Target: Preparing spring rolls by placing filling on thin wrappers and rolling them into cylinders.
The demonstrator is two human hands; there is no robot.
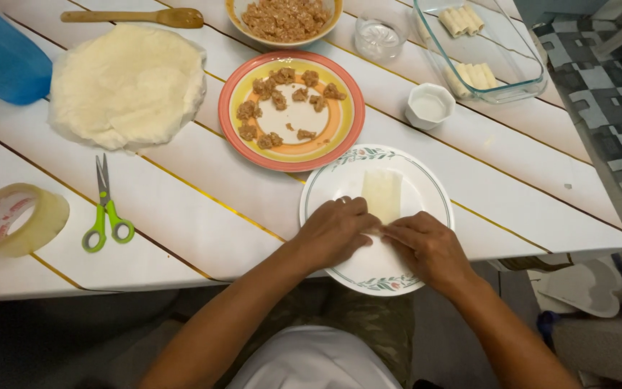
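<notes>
plate [426, 189]: white, green floral rim | scissors [106, 209]: green handles | table [203, 194]: white, seemingly gold-lined

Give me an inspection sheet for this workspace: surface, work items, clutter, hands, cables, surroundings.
Surface: white slatted table with gold seams.
Work items: pale wrapper on a white floral-rimmed plate; striped plate with filling lumps; stack of wrappers; bowl of filling; glass dish with finished rolls.
Clutter: green-handled scissors, tape roll, wooden spoon, small white cup, glass, blue container.
Hands: left hand and right hand both press on the wrapper's near end.
Cables: nothing seen.
Surroundings: checked floor to the right.
</notes>
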